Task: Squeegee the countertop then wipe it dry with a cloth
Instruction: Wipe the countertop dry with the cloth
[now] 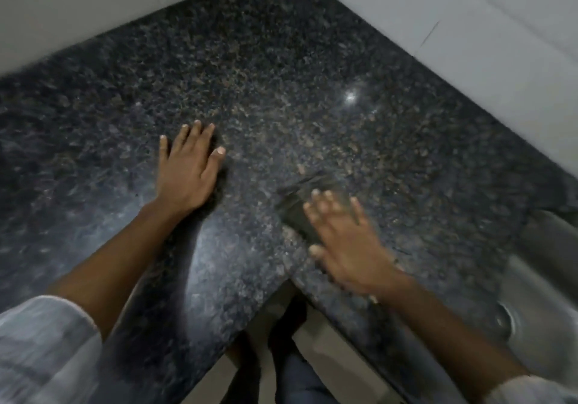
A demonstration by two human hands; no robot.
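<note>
The left hand (187,172) lies flat, fingers spread, on the dark granite tabletop (281,91). The right hand (347,247), blurred, presses open-palmed on a dark cloth (300,206) near the inner corner.

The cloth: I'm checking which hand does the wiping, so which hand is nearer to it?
Right. The right hand lies flat on the dark cloth, fingers spread over it. The left hand rests flat on the bare countertop, off to the cloth's left and apart from it.
</note>
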